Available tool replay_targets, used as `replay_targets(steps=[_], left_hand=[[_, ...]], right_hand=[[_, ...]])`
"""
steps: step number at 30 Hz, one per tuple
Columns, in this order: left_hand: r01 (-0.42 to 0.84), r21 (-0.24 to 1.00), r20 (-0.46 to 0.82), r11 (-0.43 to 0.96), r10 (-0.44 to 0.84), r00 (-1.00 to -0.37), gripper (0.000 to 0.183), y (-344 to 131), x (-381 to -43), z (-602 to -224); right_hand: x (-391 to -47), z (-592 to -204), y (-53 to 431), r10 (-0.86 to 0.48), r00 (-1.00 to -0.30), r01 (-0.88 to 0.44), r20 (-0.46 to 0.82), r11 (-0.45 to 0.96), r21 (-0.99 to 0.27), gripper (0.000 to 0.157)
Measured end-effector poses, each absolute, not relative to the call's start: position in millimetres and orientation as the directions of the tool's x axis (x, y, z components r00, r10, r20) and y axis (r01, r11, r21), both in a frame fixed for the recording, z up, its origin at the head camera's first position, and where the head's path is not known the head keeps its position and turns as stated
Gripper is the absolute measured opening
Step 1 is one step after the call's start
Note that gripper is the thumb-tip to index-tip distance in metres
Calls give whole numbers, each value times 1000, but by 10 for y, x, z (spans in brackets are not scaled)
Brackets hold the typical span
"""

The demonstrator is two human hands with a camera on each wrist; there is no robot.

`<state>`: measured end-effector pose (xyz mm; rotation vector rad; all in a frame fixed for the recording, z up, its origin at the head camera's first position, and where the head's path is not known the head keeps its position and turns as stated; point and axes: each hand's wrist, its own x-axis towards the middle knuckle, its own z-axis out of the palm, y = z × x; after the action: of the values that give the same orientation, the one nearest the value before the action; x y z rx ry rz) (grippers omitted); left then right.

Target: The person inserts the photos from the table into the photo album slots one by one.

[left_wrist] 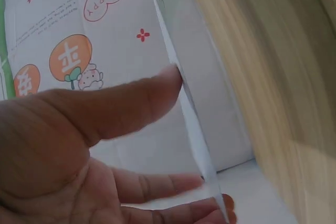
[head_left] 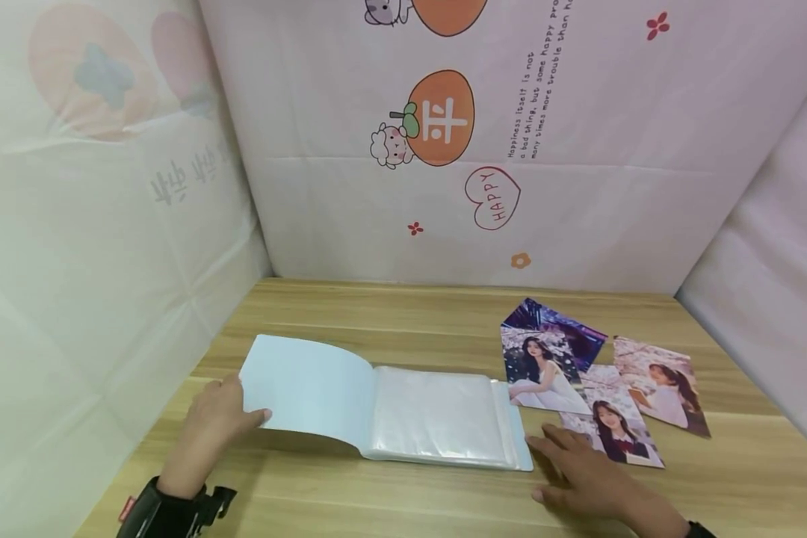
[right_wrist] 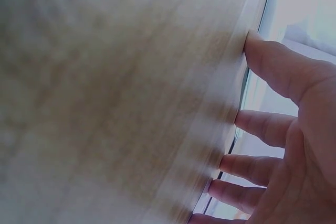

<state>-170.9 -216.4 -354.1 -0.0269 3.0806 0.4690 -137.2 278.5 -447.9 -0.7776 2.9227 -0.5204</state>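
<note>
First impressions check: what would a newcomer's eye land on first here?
Probably the open album on the wooden table, its pale blue cover held up by the left hand. Next, the loose photo prints at its right. Then the white cloth behind, with orange cartoon motifs.

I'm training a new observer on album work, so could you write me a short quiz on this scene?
1. True or false: the album is closed.
2. Multiple choice: as the head view shows it, where do the loose photos mainly lie? A, left of the album; B, right of the album; C, tucked inside the album.
3. Short answer: which hand is nearer the photos?

Key:
1. False; the left hand holds the pale blue cover open.
2. B.
3. The right hand.
</note>
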Motion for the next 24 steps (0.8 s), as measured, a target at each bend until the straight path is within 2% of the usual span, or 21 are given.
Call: replay_targets(steps=[3,11,17,24], left_hand=[[-2,306,-56,952,16,-998,77,-2182,-1730,-3609],[27,316,-96,948,60,-994,75,-2199,-1733,-3764],[71,338,-84,938,105,-991,63,-2123,-1755,-3869],[191,414,-41,890,228,-973,49,-2034,-1795,-4004]], right_hand=[[-1377,-4478,2788,-491,-871,-465,13,817,-342,72],[-1381,-4475,2794,-485,-875,-453,-7,823,-343,72],[-1379,-4475,2795,-481,-877,-445,-20,826,-347,73],[-1377,-4478,2786,-484,-875,-453,-6,822,-344,73]])
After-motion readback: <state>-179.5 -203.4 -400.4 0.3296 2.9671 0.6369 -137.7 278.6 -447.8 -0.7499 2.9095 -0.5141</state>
